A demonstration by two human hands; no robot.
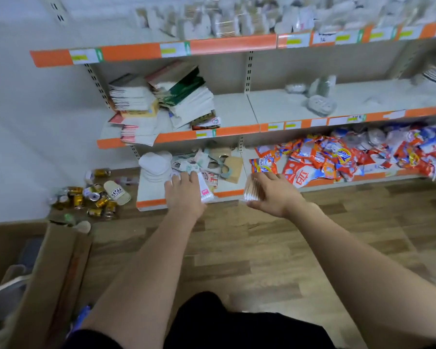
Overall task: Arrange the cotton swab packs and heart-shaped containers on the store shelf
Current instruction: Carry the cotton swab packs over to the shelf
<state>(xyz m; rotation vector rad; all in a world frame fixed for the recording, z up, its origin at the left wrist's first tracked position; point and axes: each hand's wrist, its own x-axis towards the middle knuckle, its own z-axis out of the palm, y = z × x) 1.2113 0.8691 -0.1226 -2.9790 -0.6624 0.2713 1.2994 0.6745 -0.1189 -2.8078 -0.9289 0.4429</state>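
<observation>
Left hand point(184, 192) grips a white swab pack point(205, 190) over the bottom shelf point(151, 197). Right hand point(275, 195), at 3 o'clock, holds a wooden-stick swab pack point(253, 190).

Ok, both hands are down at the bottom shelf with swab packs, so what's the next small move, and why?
Probably lift both packs toward the top shelf. The right hand already grips a pack of wooden-stick swabs, and the left hand has a white swab pack with a pink label at its fingers. The blurred packs on the top shelf look similar, while the bottom shelf holds mixed clutter.
</observation>
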